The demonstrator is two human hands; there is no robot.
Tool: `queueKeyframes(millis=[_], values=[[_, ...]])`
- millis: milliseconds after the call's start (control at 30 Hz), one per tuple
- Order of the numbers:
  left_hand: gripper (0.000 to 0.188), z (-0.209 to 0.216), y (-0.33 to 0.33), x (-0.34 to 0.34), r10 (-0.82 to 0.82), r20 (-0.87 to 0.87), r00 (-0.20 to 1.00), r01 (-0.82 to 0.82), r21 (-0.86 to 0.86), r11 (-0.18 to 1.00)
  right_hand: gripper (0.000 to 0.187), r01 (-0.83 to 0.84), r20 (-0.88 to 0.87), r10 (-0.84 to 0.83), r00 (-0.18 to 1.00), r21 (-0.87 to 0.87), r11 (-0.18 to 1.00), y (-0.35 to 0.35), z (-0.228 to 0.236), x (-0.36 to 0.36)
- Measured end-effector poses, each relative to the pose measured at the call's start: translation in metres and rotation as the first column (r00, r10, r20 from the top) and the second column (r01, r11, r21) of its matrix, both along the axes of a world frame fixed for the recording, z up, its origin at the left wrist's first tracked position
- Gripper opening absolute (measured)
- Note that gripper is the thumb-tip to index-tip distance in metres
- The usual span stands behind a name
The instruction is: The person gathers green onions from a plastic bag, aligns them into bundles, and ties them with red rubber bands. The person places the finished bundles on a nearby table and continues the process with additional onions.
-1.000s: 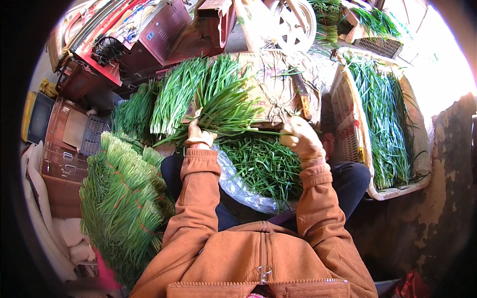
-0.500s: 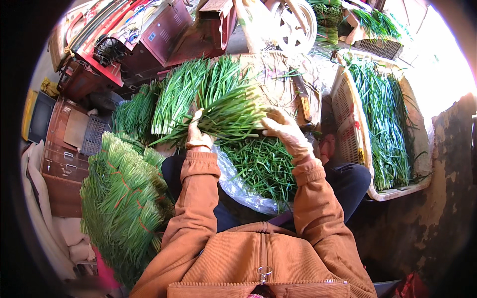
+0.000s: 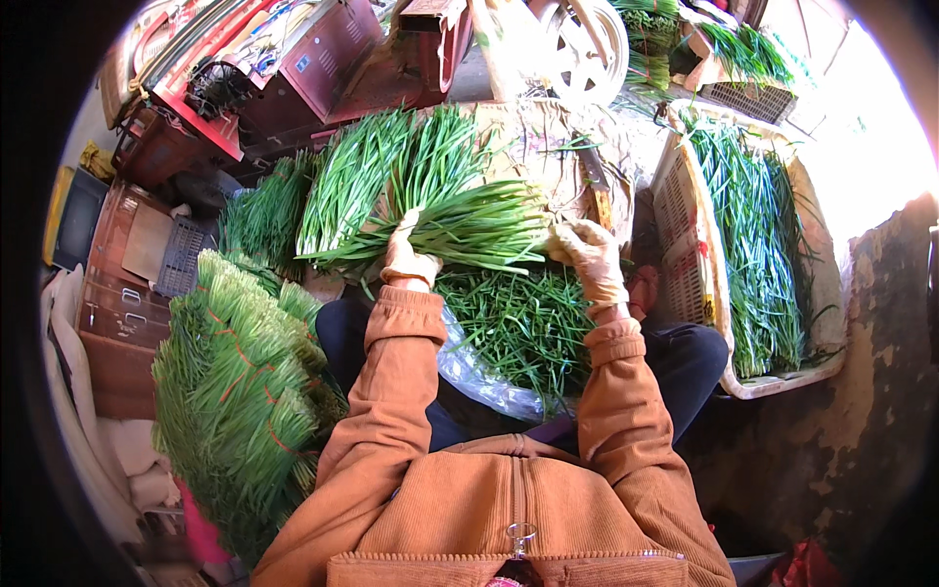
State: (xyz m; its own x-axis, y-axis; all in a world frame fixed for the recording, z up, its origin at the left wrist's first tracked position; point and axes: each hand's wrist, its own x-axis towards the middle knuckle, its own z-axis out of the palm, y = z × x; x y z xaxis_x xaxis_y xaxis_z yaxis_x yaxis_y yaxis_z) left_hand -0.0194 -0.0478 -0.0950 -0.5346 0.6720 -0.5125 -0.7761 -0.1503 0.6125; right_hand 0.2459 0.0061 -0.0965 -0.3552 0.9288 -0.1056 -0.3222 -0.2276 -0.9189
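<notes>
Both my hands wear pale, thin gloves. My left hand is closed around the leafy side of a loose bunch of garlic chives, which lies sideways with its pale stem ends to the right. At those stem ends my right hand has curled fingers pinching the tips. Behind the bunch, more garlic chives lie in a thick row on a cloth-covered work surface. Below it, a heap of short loose green leaves rests on clear plastic between my legs.
A knife with a yellowish handle lies beyond my right hand. At right stands a white plastic crate full of garlic chives. Tied bundles are stacked at left. Red machinery and a white wheel stand at the back.
The bunch and both hands have shifted slightly right. My right hand's fingers, spread before, have curled in at the stem ends.
</notes>
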Motion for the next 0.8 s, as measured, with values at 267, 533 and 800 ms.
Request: queueKeyframes(millis=[267,533,800], values=[[0.024,0.016,-0.012,-0.028,0.041,0.027,0.999,-0.044,0.128,0.991,0.028,-0.007,0.118,0.017,0.993,-0.087,0.996,0.002,-0.017,0.027],[0.023,0.025,-0.014,-0.001,0.032,0.057,0.998,-0.033,0.031,0.999,0.02,-0.142,-0.005,0.143,0.99,0.107,0.984,-0.011,0.014,-0.021],[0.032,0.025,-0.037,-0.08,0.182,-0.028,0.983,-0.176,0.143,0.974,0.018,0.077,-0.57,-0.22,0.792,-0.264,0.961,0.028,-0.016,0.068]])
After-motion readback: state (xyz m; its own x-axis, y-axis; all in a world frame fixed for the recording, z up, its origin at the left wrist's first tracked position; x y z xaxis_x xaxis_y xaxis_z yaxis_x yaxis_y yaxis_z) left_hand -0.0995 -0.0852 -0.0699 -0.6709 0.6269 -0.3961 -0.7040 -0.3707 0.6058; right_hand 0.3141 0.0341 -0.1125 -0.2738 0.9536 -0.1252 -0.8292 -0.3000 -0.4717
